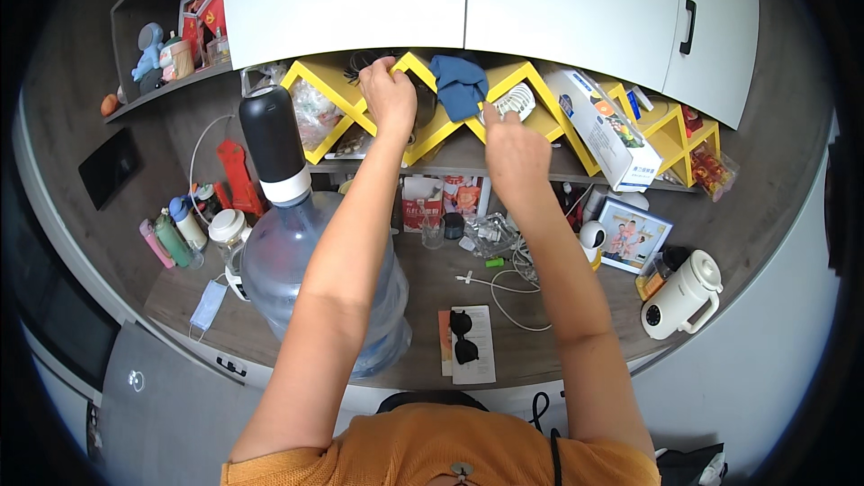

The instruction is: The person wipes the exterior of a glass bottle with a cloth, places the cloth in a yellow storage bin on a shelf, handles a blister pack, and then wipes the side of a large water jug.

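Observation:
Both my arms reach up to a yellow zigzag rack (pixel 430 140) on the shelf under the white cabinets. My left hand (pixel 389 97) is at the rack's upper edge, beside some black cable, with its fingers curled; what they hold, if anything, is hidden. Lower and to the right, my right hand (pixel 518 151) is closed in front of the rack, its fingertips by the yellow edge; I cannot make out what is in them. A dark blue cloth (pixel 460 87) drapes over the rack between the hands. Behind my right hand lies a white slatted object (pixel 517 101).
A large water bottle (pixel 292 243) with a black pump (pixel 273 135) stands left of my left forearm. Sunglasses (pixel 464 337) lie on a booklet near the desk edge. At right are a white box (pixel 605 130), a framed photo (pixel 634 234) and a white kettle (pixel 684 297).

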`<state>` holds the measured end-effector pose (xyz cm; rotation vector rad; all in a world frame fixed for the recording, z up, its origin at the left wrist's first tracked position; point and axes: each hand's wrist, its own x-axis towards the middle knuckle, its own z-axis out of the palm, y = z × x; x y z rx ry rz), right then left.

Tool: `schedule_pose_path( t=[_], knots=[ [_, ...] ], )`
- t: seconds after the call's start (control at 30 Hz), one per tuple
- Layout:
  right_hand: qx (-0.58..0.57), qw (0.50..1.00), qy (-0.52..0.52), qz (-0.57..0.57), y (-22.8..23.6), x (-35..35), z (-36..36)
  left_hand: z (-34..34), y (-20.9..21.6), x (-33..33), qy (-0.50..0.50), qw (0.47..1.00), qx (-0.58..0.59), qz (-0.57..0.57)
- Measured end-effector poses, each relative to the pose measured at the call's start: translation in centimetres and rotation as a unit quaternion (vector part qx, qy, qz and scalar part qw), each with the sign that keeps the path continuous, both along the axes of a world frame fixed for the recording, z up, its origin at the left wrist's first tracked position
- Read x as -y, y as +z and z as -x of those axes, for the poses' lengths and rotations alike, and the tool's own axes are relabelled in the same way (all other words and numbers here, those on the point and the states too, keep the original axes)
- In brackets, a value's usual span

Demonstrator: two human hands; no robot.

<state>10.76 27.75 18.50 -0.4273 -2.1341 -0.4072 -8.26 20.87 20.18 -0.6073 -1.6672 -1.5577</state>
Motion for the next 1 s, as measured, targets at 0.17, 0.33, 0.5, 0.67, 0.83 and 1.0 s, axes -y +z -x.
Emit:
schedule_pose_path(
  t=[0.17,0.33,0.5,0.67,0.83,1.0],
  knots=[
    [0.039,0.999,0.005,-0.023,1.2,-1.5,4.3,0.0,0.3,-0.5,-0.016,0.999,-0.023,-0.024],
    [0.035,0.983,0.087,0.160,2.9,-3.7,5.5,0.0,-0.1,-0.7,-0.035,0.998,-0.018,-0.053],
    [-0.005,0.927,0.201,0.318,3.0,-5.6,6.5,0.6,-0.3,-0.6,-0.059,0.993,0.008,-0.100],
    [-0.067,0.870,0.279,0.402,1.5,-5.6,7.3,1.0,-0.5,-1.0,-0.065,0.992,0.002,-0.108],
    [-0.114,0.598,0.436,0.663,2.2,-2.5,6.1,1.1,-0.3,-0.5,-0.079,0.991,0.029,-0.106],
    [-0.117,0.531,0.457,0.704,1.8,-0.6,5.1,1.9,-0.4,-0.6,-0.103,0.987,0.031,-0.117]
  ],
)
